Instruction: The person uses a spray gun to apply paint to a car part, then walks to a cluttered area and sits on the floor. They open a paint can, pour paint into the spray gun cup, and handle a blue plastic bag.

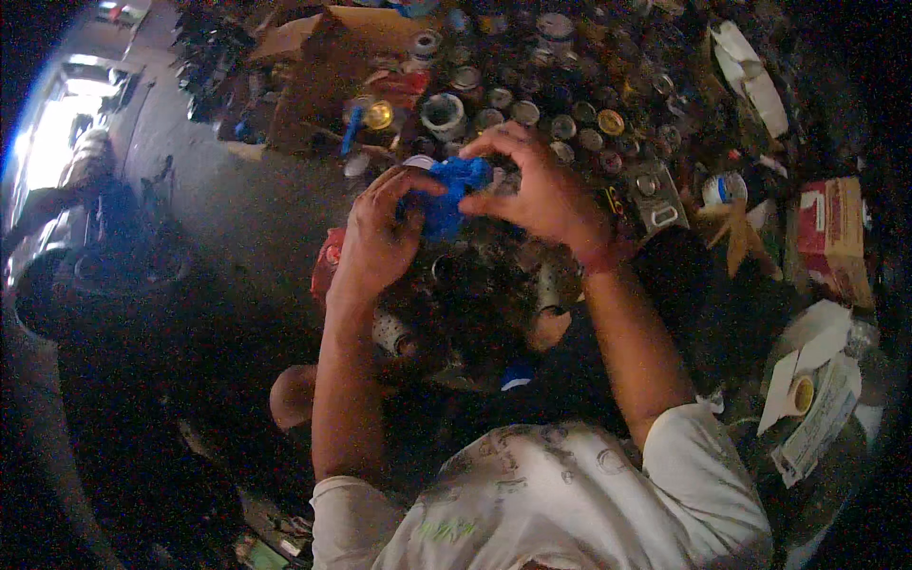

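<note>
A bright blue, crumpled-looking object (445, 211) is held up in front of me, its exact kind unclear in the dim, grainy light. My left hand (382, 226) has its fingers curled around the left side of it. On the other side, my right hand (540, 195) is open, thumb and fingers spread apart in a C shape. The right thumb tip is at the blue object's edge; whether it touches I cannot tell. Behind the hands stand many round tins and jars, among them a white-rimmed can (443, 114) and a can with a yellow top (611, 122).
An open cardboard box (318, 71) stands at the far left of the tins. To the right are a rectangular metal can (657, 201), a red and tan carton (831, 233) and a tape roll (803, 394) on papers. Grey floor (199, 180) shows at the left.
</note>
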{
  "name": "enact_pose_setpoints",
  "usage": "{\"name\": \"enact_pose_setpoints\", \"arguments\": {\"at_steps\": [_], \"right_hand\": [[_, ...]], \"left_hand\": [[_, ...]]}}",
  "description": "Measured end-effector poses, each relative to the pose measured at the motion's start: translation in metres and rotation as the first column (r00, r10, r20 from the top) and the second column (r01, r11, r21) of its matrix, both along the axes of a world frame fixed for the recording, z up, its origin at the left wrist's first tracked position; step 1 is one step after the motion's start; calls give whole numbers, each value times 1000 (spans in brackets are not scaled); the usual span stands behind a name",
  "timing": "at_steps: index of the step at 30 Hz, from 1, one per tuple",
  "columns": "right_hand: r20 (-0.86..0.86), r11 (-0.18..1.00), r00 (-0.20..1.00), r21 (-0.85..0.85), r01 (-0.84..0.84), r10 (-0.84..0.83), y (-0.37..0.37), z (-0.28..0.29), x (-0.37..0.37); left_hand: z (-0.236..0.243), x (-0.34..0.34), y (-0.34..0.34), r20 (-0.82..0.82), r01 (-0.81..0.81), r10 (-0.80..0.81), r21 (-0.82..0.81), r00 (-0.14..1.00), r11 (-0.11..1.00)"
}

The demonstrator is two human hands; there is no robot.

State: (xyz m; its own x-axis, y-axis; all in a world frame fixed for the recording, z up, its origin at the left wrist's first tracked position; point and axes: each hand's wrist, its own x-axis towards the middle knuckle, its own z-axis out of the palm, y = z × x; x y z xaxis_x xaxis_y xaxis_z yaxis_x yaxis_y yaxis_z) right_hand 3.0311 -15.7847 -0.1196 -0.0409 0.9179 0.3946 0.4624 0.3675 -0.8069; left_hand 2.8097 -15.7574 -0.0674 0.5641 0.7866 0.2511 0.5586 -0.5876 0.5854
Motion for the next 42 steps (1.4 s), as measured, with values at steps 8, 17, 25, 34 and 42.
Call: {"name": "enact_pose_setpoints", "arguments": {"at_steps": [8, 17, 25, 34, 42], "right_hand": [[6, 988, 988, -20, 153, -153, 0, 67, -48], [-52, 942, 999, -334, -6, -12, 93, 146, -99], [-91, 930, 996, -367, -14, -21, 74, 113, -108], [-131, 970, 987, -213, -119, 93, 51, 102, -136], [-347, 978, 937, -179, -111, 43, 61, 70, -126]], "left_hand": [[81, -72, -18, 98, -33, 44, -112, 994, 993], [106, -165, 70, 511, -13, 243, -413, 825, 911], [74, -171, 76, 465, -57, 151, -211, 873, 976], [81, -127, 42, 347, 41, 9, -137, 938, 990], [61, -132, 37, 532, 136, 217, -546, 818, 826]]}}
